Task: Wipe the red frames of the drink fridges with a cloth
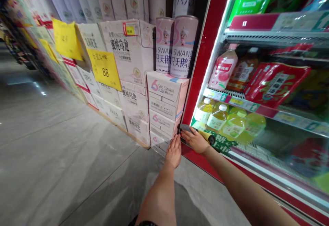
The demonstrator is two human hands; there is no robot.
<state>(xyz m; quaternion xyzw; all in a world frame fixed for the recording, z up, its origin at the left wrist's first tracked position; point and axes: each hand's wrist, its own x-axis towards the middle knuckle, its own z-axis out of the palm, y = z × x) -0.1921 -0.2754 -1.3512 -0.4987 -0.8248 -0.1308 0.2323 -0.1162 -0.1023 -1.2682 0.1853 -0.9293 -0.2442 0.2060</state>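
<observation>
- While both arms reach down to the bottom corner of the red cooler frame (205,58), the right hand (195,140) lies over a grey cloth (185,128), fingers curled down onto it, pressing it against the frame's lower edge.
- A yellow-handled tool (207,137) pokes out just beside that hand; whether the fingers grip it, I cannot tell.
- The left hand (174,151) is flat, fingers straight and close together, tips touching the cloth's near edge and the lowest Six Swan carton (164,92).
- Behind the glass stand yellow-green bottles (226,121).
- Grey tile floor (64,150) lies below.
</observation>
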